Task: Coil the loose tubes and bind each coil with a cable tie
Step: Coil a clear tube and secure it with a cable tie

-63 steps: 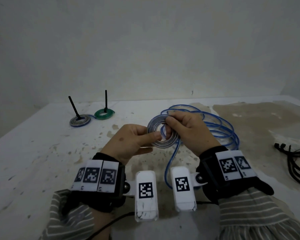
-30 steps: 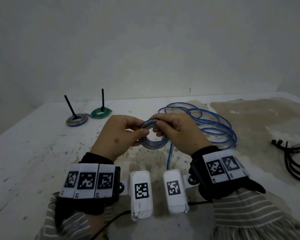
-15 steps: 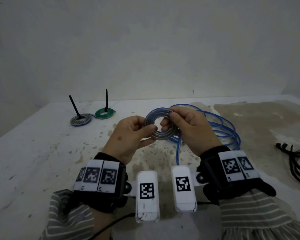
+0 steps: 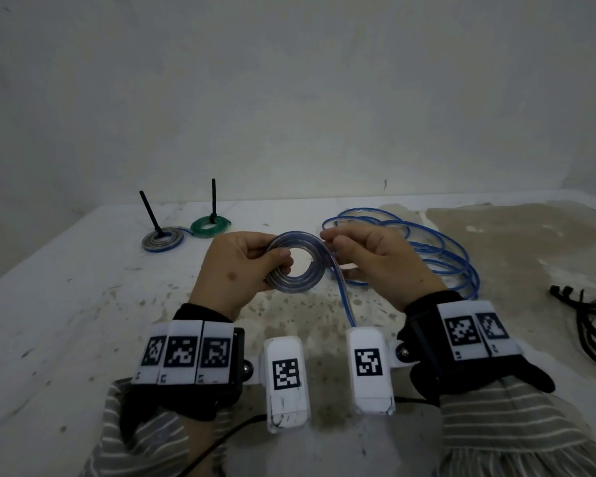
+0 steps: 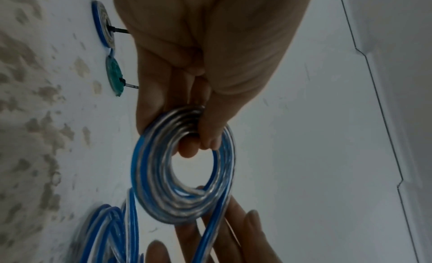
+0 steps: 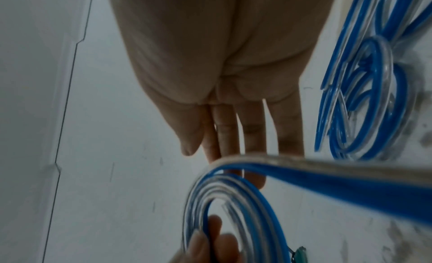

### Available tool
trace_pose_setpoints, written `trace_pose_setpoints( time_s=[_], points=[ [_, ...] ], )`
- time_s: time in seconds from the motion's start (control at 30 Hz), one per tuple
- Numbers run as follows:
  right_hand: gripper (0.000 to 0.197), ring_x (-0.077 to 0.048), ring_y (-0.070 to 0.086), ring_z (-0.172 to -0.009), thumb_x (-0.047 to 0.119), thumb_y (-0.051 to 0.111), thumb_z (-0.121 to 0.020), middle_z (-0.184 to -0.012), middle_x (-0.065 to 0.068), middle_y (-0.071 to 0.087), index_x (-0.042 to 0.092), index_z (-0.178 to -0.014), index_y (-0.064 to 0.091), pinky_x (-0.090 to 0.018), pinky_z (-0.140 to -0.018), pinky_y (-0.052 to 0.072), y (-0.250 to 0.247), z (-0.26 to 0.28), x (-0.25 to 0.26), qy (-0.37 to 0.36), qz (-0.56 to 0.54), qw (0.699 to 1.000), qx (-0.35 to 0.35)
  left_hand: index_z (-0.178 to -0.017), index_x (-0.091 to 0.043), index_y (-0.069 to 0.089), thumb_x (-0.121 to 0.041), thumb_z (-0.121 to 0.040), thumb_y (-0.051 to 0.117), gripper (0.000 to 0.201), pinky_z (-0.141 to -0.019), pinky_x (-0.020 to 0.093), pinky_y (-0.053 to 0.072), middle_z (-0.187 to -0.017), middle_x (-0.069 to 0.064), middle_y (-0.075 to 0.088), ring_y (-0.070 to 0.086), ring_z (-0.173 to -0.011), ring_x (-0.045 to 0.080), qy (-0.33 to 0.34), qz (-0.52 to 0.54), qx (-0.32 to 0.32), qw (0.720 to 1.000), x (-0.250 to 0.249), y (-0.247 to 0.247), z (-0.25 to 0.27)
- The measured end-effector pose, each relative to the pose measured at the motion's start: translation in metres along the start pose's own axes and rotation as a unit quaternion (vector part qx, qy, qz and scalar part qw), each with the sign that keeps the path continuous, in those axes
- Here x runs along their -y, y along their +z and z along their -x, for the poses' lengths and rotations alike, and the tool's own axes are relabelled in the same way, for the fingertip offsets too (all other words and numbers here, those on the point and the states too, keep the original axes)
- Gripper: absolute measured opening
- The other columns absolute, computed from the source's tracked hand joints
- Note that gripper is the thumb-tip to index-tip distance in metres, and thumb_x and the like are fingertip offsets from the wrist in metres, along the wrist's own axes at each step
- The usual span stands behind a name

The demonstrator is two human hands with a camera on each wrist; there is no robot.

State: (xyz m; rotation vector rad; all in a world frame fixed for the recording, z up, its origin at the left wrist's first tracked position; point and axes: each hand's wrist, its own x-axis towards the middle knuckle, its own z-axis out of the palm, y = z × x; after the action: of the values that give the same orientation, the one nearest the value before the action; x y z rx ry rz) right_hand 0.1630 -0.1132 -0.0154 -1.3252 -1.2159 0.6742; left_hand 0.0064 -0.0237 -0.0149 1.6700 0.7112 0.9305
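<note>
So, step: by my reading the coiling was mid-way. Two coils lay bound already, and much of this tube was not yet wound.
Next move: it probably called for drawing in slack and laying another turn flush on the outside, with the left grip stopping the turns from springing open.
Counter (image 4: 83, 304): white and stained, it carried everything.
Loose tube (image 4: 460, 266): clear with a blue stripe, it sprawled in wide loops at the right, with one strand running up to the hands.
Left hand (image 4: 234, 266): its fingers and thumb clenched the coil's left side.
Right hand (image 4: 379, 259): thumb and forefinger seemed to pinch the loose tube where it met the coil's top. The other fingers lay nearly straight.
Coil (image 4: 291, 284): a flat spiral of tight turns, held above mid-counter between the hands.
Bound coils: a grey-blue coil (image 4: 162, 239) and a green coil (image 4: 210, 227) lay far left, each with a black tie tail standing up.
Spare cable ties (image 4: 592, 325): black, at the right edge, well apart from the hands.
</note>
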Motion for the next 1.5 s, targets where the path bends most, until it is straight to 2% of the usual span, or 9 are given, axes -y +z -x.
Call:
trace_pose_setpoints(
  time_s=[0.27, 0.4, 0.67, 0.83, 0.93, 1.03, 1.13, 1.33, 1.5],
  points=[
    [0.019, -0.005, 0.063, -0.064, 0.003, 0.051, -0.091, -0.078, -0.001, 0.068, 0.015, -0.089, 0.065, -0.024, -0.062, 0.054, -0.01, 0.001, -0.002, -0.012, -0.009, 1.0, -0.021, -0.079, -0.011, 0.068, -0.001, -0.085, 0.06, 0.014, -0.056, 0.024, 0.055, -0.053, -0.003, 0.065, 0.059, -0.052, 0.007, -0.017, 0.028, -0.022, 0.999, 0.008, 0.001, -0.004],
    [0.016, -0.008, 0.064, -0.068, 0.005, 0.058, -0.087, -0.087, -0.008, 0.068, 0.019, -0.089, 0.064, -0.024, -0.062, 0.054, -0.01, 0.002, -0.004, 0.018, 0.006, 1.0, 0.013, -0.081, -0.009, 0.066, -0.007, -0.088, 0.057, 0.012, -0.053, 0.021, 0.055, -0.052, -0.005, 0.064, 0.06, -0.051, 0.005, -0.052, 0.1, -0.096, 0.989, 0.012, -0.008, -0.01],
    [0.044, -0.013, 0.056, -0.07, 0.015, 0.056, -0.09, -0.081, -0.001, 0.057, 0.023, -0.132, 0.044, -0.033, -0.069, 0.055, -0.001, -0.003, -0.009, 0.001, 0.073, 0.997, 0.005, -0.084, -0.008, 0.066, -0.005, -0.088, 0.056, 0.012, -0.054, 0.023, 0.056, -0.055, -0.002, 0.064, 0.061, -0.052, 0.007, -0.069, 0.088, -0.034, 0.993, 0.009, 0.005, -0.004],
    [0.012, -0.005, 0.039, -0.05, 0.016, 0.056, -0.09, -0.06, 0.003, 0.042, 0.019, -0.098, 0.064, -0.016, -0.051, 0.037, 0.001, -0.005, -0.009, -0.058, 0.154, 0.985, -0.05, -0.082, -0.009, 0.066, -0.003, -0.088, 0.056, 0.013, -0.054, 0.023, 0.056, -0.057, 0.0, 0.064, 0.061, -0.052, 0.008, -0.067, 0.108, -0.036, 0.991, 0.007, 0.011, -0.003],
    [0.012, -0.007, 0.05, -0.06, 0.013, 0.059, -0.088, -0.067, 0.003, 0.053, 0.024, -0.086, 0.062, -0.021, -0.058, 0.047, 0.001, -0.005, -0.01, -0.058, 0.116, 0.99, -0.063, -0.082, -0.009, 0.067, -0.003, -0.087, 0.056, 0.013, -0.054, 0.024, 0.055, -0.06, 0.002, 0.064, 0.062, -0.054, 0.01, -0.064, 0.133, -0.029, 0.989, 0.005, 0.013, -0.002],
    [0.014, -0.015, 0.062, -0.071, 0.008, 0.054, -0.09, -0.081, -0.004, 0.066, 0.02, -0.084, 0.059, -0.027, -0.063, 0.056, 0.003, -0.004, -0.006, -0.012, -0.001, 0.999, -0.052, -0.082, -0.009, 0.066, -0.005, -0.088, 0.056, 0.013, -0.056, 0.026, 0.057, -0.062, 0.002, 0.066, 0.064, -0.057, 0.011, -0.08, 0.163, -0.011, 0.983, 0.004, 0.018, -0.001],
    [0.012, -0.014, 0.066, -0.063, 0.006, 0.047, -0.094, -0.071, -0.002, 0.07, 0.012, -0.09, 0.056, -0.026, -0.057, 0.056, 0.002, -0.003, -0.001, 0.008, -0.088, 0.995, -0.055, -0.083, -0.007, 0.065, -0.008, -0.087, 0.056, 0.01, -0.06, 0.028, 0.058, -0.068, 0.003, 0.07, 0.066, -0.06, 0.012, -0.118, 0.197, 0.022, 0.973, 0.003, 0.024, -0.001],
    [0.016, -0.016, 0.064, -0.055, 0.003, 0.045, -0.094, -0.068, -0.011, 0.066, 0.011, -0.089, 0.058, -0.031, -0.06, 0.057, -0.005, 0.001, -0.001, -0.01, -0.022, 0.998, -0.055, -0.083, -0.008, 0.068, -0.008, -0.081, 0.064, 0.005, -0.071, 0.026, 0.056, -0.079, 0.005, 0.071, 0.066, -0.074, 0.012, -0.142, 0.092, 0.093, 0.981, 0.005, 0.019, 0.001],
    [0.016, -0.019, 0.061, -0.056, 0.005, 0.047, -0.094, -0.067, -0.01, 0.066, 0.012, -0.089, 0.06, -0.041, -0.066, 0.056, 0.0, 0.002, 0.003, -0.012, 0.017, 0.999, -0.035, -0.081, -0.006, 0.07, -0.011, -0.08, 0.067, 0.006, -0.055, 0.02, 0.054, -0.075, 0.009, 0.072, 0.067, -0.062, 0.011, -0.136, 0.031, 0.09, 0.986, 0.0, 0.014, 0.003]
  ],
)
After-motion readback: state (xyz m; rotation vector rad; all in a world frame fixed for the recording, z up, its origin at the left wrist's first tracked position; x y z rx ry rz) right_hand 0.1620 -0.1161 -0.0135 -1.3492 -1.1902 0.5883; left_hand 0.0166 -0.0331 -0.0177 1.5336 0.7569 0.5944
